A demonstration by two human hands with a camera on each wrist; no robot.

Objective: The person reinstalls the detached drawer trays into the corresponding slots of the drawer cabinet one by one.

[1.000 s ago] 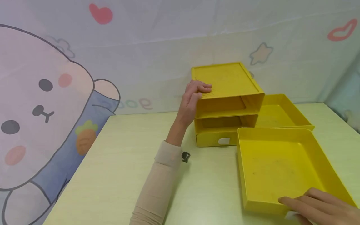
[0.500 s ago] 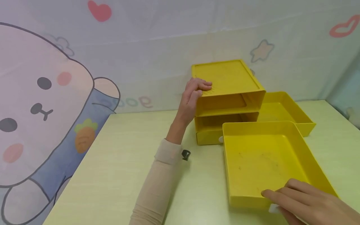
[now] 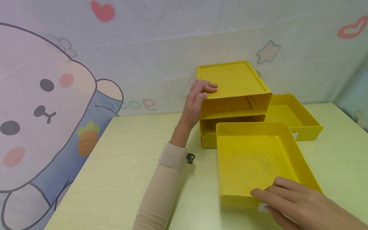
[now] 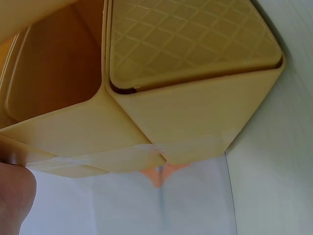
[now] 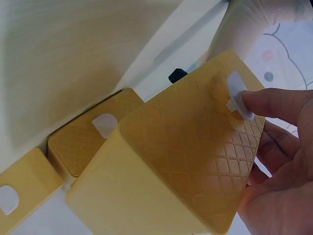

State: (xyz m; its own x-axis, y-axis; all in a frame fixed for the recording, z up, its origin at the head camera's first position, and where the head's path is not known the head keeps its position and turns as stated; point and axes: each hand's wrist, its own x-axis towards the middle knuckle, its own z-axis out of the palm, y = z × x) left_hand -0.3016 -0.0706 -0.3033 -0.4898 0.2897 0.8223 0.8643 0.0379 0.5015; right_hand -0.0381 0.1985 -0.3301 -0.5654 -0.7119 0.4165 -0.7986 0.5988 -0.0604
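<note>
Head view: the left hand (image 3: 195, 102) rests, fingers relaxed, on the top left edge of a yellow drawer cabinet (image 3: 234, 78). Before the cabinet, the right hand (image 3: 302, 204) pinches a loose drawer (image 3: 250, 156), thumb on its white handle (image 5: 238, 95). That drawer hides most of the bottom drawer's (image 3: 208, 141) front and part of another drawer (image 3: 306, 132). Left wrist view crops the left hand.

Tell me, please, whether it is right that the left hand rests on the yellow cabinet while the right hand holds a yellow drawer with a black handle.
Nearly: the handle is white, not black, as the right wrist view shows. The left hand rests on the yellow cabinet while the right hand holds the yellow drawer.
</note>
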